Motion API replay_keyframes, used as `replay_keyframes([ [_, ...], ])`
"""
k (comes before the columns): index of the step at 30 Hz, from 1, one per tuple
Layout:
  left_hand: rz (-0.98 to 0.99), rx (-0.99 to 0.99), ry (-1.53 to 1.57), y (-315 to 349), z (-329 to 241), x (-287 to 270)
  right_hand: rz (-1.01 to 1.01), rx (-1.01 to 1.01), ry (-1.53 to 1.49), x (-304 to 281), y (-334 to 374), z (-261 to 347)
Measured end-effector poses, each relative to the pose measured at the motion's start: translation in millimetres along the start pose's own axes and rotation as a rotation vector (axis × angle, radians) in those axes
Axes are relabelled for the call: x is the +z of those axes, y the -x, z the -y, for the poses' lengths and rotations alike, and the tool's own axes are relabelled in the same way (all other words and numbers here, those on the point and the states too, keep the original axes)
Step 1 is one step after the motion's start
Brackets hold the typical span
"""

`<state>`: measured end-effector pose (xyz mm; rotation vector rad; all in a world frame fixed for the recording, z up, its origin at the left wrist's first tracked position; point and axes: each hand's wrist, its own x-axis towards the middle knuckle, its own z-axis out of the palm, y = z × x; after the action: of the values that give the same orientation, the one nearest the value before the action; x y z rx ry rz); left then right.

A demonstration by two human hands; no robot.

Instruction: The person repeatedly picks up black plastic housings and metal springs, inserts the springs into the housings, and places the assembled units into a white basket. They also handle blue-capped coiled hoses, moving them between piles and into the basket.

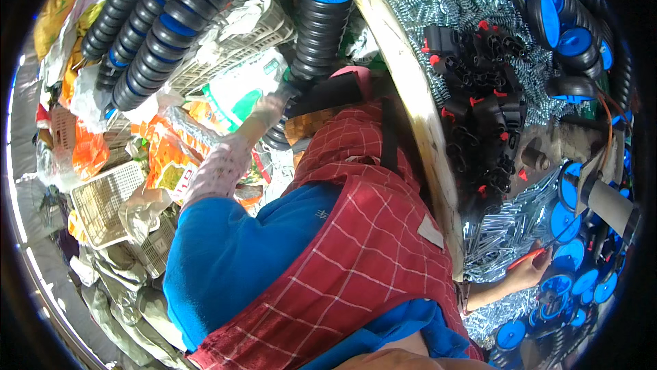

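Note:
My left hand (268, 111), below a patterned sleeve, reaches away from me to a column of black wheels (318, 45) with a blue hub on top. Its fingers are blurred against dark wheel edges, so I cannot make out a grip. Off to the right, my right hand (527, 273) is closed around a red-handled tool (525, 258); a thin dark shaft seems to run from it toward the blue-hubbed wheels (565, 223). Beside that hand lie many long metal pins (506, 223) on the bench.
A pale wooden board edge (410, 48) runs along the bench. On it are black plastic parts with red pieces (482, 110) and heaped metal springs (465, 4). To my left are wheel stacks (174, 28), a cream plastic crate (106, 202) and orange bags (164, 154).

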<state>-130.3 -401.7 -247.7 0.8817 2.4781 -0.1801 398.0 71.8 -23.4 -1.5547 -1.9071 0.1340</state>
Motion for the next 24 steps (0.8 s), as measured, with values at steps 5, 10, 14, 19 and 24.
replay_keyframes([
  [5,0.208,0.208,-0.235,-89,5,28,0.058,0.055,0.1,-33,27,-2],
  [10,0.382,0.259,-0.139,-107,9,16,0.004,0.068,0.234,-50,40,28],
  [14,0.421,0.266,-0.237,-101,6,-10,0.06,0.028,0.015,-40,39,25],
  [19,0.103,-0.147,0.246,-102,30,49,0.099,0.036,0.029,-29,34,35],
  [24,-0.118,0.22,0.125,-55,46,71,0.139,0.031,0.103,-23,28,35],
])
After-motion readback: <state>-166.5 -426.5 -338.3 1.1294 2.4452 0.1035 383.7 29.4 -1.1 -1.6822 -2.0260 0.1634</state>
